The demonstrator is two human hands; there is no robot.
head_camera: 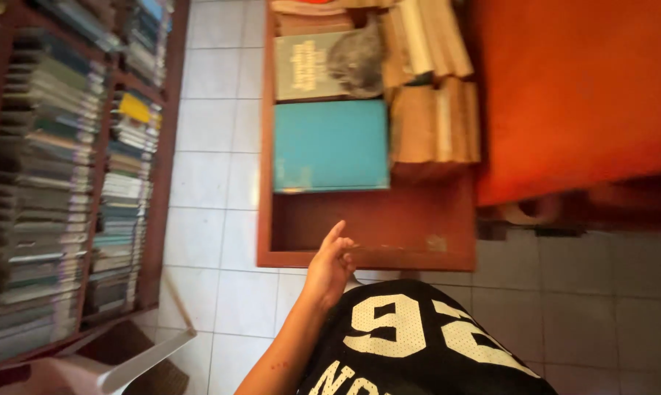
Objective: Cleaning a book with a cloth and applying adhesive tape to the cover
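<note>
Our left hand open, empty, at near edge of wooden box. Right hand unseen. Teal book beyond: stiff, likely heavy; we'd grip spine edge.

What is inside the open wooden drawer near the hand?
Inside the wooden drawer lie a teal book, a grey-green book and tan old books. The near part is bare wood. The left hand hangs by its front edge. What is under the books is hidden.

The left hand reaches toward the front rim of a wooden crate, its fingers loosely spread and empty. Inside lie a teal book, a grey-green book and worn tan volumes.
</note>
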